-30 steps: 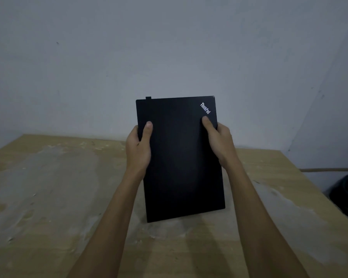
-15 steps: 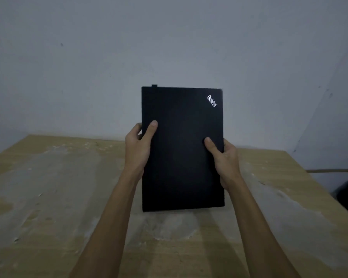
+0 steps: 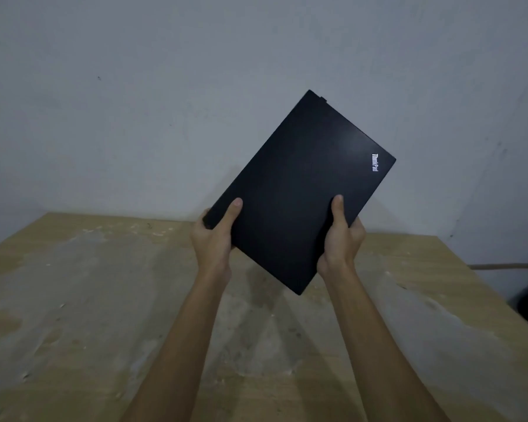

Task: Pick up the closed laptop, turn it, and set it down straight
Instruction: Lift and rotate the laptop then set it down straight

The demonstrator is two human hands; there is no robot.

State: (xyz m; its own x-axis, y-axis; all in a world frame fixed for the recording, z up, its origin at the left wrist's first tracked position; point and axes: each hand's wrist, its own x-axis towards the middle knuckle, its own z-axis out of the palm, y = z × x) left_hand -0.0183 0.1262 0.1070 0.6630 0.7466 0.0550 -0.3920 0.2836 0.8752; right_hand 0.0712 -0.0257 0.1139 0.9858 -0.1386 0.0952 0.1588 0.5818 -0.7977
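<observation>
closed black laptop (image 3: 299, 193) held clear above desk (image 3: 73, 300), tilted diagonally. left hand (image 3: 215, 236) and right hand (image 3: 342, 239) fingers clamped on lower edges, thumbs on lid.

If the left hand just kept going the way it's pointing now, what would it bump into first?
The left hand points up and away, already gripping the laptop. Beyond that, probably the bare wall, though depth is hard to judge.

Both hands (image 3: 214, 239) (image 3: 342, 239) hold the tilted closed laptop (image 3: 296, 193) above the table (image 3: 73, 300).
</observation>
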